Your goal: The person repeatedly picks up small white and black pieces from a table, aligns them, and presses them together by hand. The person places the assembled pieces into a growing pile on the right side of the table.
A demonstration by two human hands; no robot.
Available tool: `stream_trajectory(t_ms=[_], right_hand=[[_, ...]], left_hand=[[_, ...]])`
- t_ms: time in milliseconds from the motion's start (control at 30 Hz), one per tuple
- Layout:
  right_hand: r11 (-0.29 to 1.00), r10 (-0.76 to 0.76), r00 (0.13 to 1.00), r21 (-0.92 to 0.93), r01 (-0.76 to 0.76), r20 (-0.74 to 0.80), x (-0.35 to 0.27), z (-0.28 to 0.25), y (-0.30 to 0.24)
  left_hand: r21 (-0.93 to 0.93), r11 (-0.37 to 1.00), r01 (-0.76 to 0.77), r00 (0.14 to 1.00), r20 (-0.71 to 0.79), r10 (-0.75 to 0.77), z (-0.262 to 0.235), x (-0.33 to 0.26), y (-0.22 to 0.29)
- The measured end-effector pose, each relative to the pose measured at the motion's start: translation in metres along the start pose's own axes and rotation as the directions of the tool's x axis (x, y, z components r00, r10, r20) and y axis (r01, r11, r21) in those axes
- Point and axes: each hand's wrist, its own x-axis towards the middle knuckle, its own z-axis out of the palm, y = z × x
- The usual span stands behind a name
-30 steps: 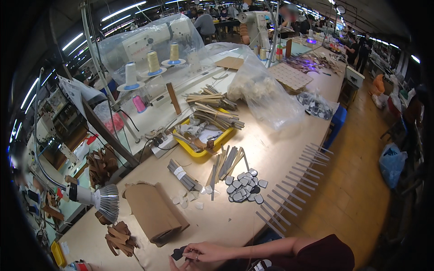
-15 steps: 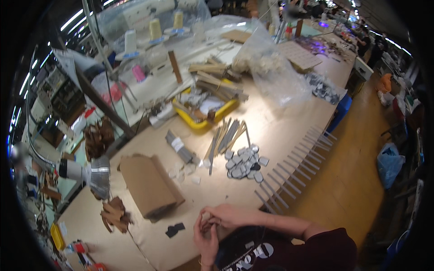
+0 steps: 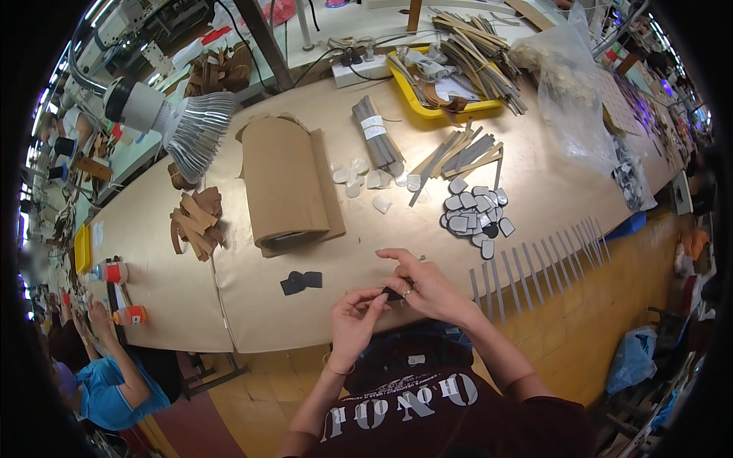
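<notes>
Two bare hands are meeting above the near edge of a tan-covered worktable (image 3: 168,309) in the head camera's view. The left hand (image 3: 353,317) is pinching a small black piece (image 3: 392,295) narrowly between thumb and fingertips, while the right hand (image 3: 430,290), wearing a ring, is gripping the piece's other end with bent fingers, its index finger stretching forward. Beyond them, flat black cutouts (image 3: 301,282) are lying near a large brown roll (image 3: 284,179), with brown strips (image 3: 200,225) piling up to its left under a finned lamp (image 3: 195,130). A heap of pale, dark-edged tabs (image 3: 473,214) is sitting ahead and to the right, and narrow gray strips (image 3: 528,276) are lining the table's edge. At far left, a co-worker in a blue shirt (image 3: 114,391) is reaching toward the table.
</notes>
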Motion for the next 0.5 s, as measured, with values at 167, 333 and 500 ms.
stream_trajectory(t_ms=[167,333,500], right_hand=[[0.964,0.056,0.982,-0.246,-0.100,-0.178,0.013,-0.019,0.005],[0.734,-0.262,0.884,-0.674,-0.078,-0.388,0.067,-0.081,0.012],[0.628,-0.211,0.932,-0.772,-0.101,-0.294,0.098,-0.088,0.025]], left_hand=[[0.161,0.986,0.037,0.995,-0.100,-0.021,-0.007,0.013,0.005],[0.604,0.797,0.000,0.990,-0.115,0.087,-0.007,0.027,0.019],[0.738,0.665,-0.115,0.938,-0.139,0.317,0.003,0.024,0.021]])
